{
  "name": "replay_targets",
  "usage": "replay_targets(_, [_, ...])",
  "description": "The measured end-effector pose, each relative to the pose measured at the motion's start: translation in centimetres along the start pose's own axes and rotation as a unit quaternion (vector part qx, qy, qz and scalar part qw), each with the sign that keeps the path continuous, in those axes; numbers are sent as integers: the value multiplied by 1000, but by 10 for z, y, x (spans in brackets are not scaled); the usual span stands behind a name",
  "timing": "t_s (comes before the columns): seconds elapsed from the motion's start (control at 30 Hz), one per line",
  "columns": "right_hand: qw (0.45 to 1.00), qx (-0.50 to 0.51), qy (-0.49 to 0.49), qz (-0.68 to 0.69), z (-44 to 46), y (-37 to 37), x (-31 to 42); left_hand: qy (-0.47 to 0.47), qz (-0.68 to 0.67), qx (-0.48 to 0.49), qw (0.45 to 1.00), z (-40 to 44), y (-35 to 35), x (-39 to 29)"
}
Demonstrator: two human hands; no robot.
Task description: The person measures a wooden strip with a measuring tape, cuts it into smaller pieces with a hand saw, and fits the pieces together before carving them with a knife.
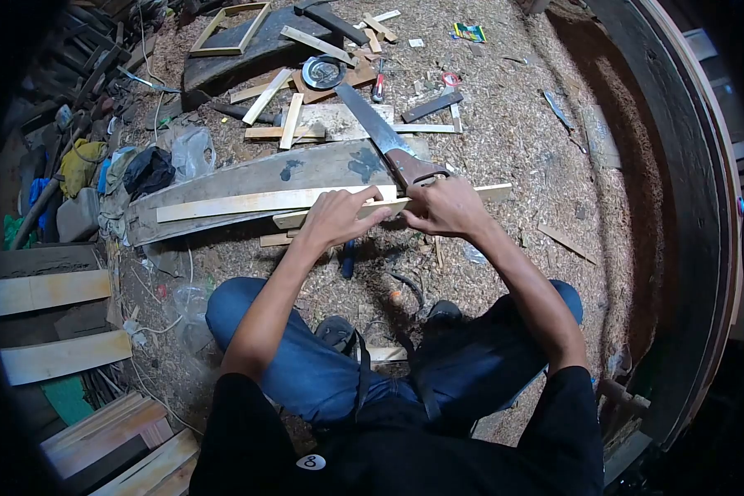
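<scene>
My left hand is closed on a narrow wooden strip, with its thumb and forefinger pinched near a second, paler strip. Farther right along the narrow strip, my right hand is curled shut over it. Just beyond that hand lies a handsaw, its brown handle close to the knuckles and its blade pointing away to the upper left. The handle's near end is partly hidden by my right hand. Beneath the strips is a long weathered board.
Wood offcuts, a round metal dish and a red-handled tool lie ahead on shavings. A wooden frame rests on a dark block. Plastic bags and stacked planks are leftward; a large timber borders the right.
</scene>
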State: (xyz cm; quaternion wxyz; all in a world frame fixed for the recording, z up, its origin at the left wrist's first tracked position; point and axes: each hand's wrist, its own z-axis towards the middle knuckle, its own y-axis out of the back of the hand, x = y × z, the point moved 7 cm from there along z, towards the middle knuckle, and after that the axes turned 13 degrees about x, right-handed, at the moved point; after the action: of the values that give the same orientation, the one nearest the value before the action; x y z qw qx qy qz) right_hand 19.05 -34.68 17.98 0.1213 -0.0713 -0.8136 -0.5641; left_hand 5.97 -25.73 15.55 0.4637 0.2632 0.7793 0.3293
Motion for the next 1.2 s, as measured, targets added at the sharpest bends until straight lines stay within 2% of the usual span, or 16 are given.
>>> replay_targets(0.07, [1000,-14,8,10,-3,1,0,-16,-61,-6,998,0,-4,3])
replay_targets(0.2, [1000,-5,16,8,-3,2,3,-6,-42,18,999,0,-3,3])
replay_targets(0.4, [1000,6,-7,20,8,-18,-15,-16,-45,-78,996,3,2,14])
replay_targets(0.47, [990,-131,45,15,2,-5,-21,-24,-5,-82,996,5,6,14])
replay_targets(0.53, [993,-114,13,20,1,-10,-36,-23,1,-94,995,8,7,20])
replay_targets(0.6, [997,-20,-33,61,3,-29,-51,-22,5,-103,994,8,8,22])
replay_targets(0.73, [999,18,-30,28,0,-28,-39,-52,40,-108,992,10,6,15])
replay_targets(0.8, [999,6,-32,22,2,-20,-29,-74,63,-122,988,8,5,12])
replay_targets(0.87, [994,-25,-105,31,2,-12,-29,-63,55,-155,984,8,9,12])
replay_targets(0.9, [994,-26,-105,31,3,-16,-30,-63,55,-156,984,8,9,12])
replay_targets(0.97, [985,-129,-64,-94,2,-10,-21,-54,45,-189,979,6,10,12])
replay_targets(1.1, [978,-157,-81,-112,0,-6,-16,-82,123,-221,964,3,11,2])
replay_targets(1.17, [958,-254,-79,-106,-9,7,-11,-33,102,-180,978,7,9,11])
replay_targets(1.2, [958,-254,-78,-106,-8,3,-13,-32,102,-180,978,7,10,12])
